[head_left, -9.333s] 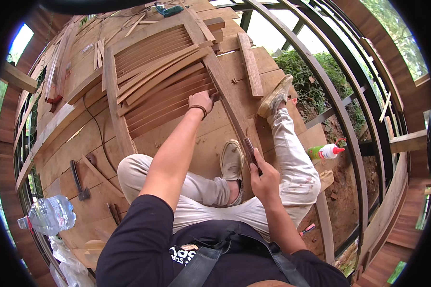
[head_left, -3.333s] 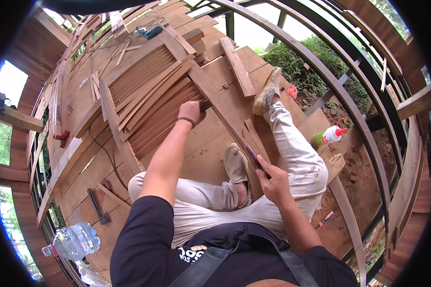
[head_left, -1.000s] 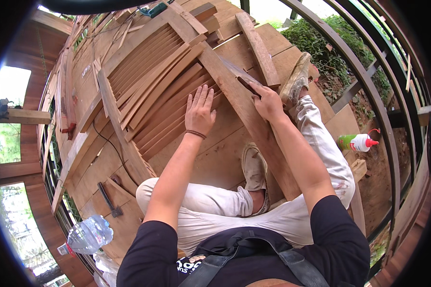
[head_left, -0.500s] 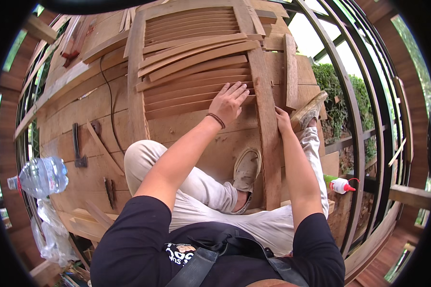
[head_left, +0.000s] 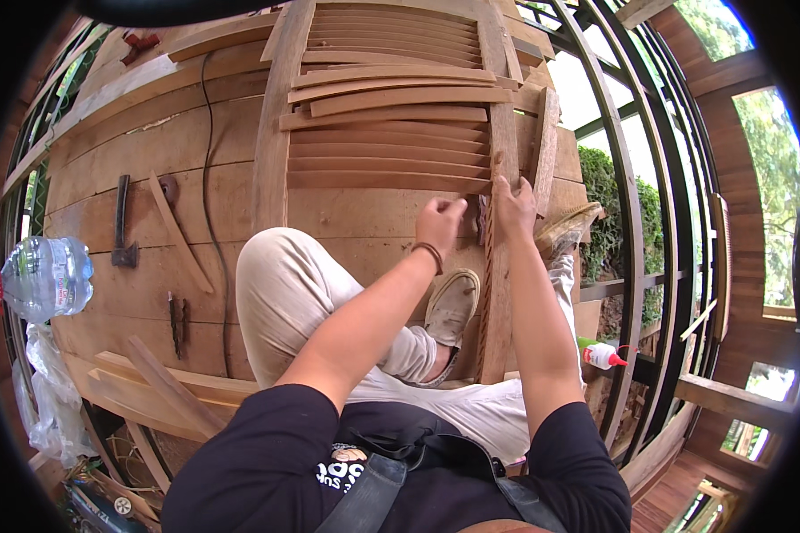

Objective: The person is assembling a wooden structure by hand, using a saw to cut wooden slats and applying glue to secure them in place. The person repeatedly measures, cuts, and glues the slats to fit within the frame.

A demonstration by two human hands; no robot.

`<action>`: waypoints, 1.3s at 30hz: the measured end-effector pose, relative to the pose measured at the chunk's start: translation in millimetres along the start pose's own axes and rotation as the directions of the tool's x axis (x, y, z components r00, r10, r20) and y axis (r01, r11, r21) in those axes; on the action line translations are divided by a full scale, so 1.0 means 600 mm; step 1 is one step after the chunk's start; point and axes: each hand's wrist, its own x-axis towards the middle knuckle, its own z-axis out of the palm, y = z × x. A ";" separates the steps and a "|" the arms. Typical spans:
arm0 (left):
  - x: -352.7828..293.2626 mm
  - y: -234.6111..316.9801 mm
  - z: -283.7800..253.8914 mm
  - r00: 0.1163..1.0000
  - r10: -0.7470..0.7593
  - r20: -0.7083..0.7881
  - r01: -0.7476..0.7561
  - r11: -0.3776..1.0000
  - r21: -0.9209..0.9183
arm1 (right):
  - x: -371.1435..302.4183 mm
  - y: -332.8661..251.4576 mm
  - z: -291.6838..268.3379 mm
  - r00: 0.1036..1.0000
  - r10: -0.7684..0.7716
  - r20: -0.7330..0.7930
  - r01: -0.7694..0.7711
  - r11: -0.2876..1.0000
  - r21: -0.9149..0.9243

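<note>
A louvred wooden shutter frame (head_left: 272,151) lies on the boards in front of me, its wooden slats (head_left: 387,165) fitted across between two long side pieces. Several loose slats (head_left: 400,98) lie across the frame. My right hand (head_left: 516,209) grips the right side piece (head_left: 500,302), just below the lowest fitted slat. My left hand (head_left: 442,222) is closed, its fingers curled together, just inside that side piece and below the slat. Whatever it may hold is too small or hidden to make out.
On the left lie a hatchet (head_left: 123,231), a thin wood strip (head_left: 180,235) and a black cable (head_left: 208,160). A large clear water bottle (head_left: 49,278) stands at far left. A white glue bottle with red tip (head_left: 601,355) lies right, near metal railings (head_left: 627,222).
My left hand has come off the slats, moved down toward me and curled shut. My right hand now grips the side piece from above. The view has shifted slightly.
</note>
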 end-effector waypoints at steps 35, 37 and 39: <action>0.035 0.062 -0.008 0.949 -0.127 -0.289 -0.078 0.793 -0.605 | -0.071 -0.058 -0.036 0.972 0.149 0.183 -0.102 0.964 -0.247; 0.039 0.070 -0.012 0.948 -0.152 -0.280 -0.056 0.786 -0.615 | -0.074 -0.068 -0.040 0.972 0.132 0.196 -0.080 0.964 -0.254; 0.043 0.075 -0.010 0.951 -0.147 -0.273 -0.055 0.786 -0.616 | -0.071 -0.072 -0.041 0.972 0.127 0.196 -0.075 0.964 -0.254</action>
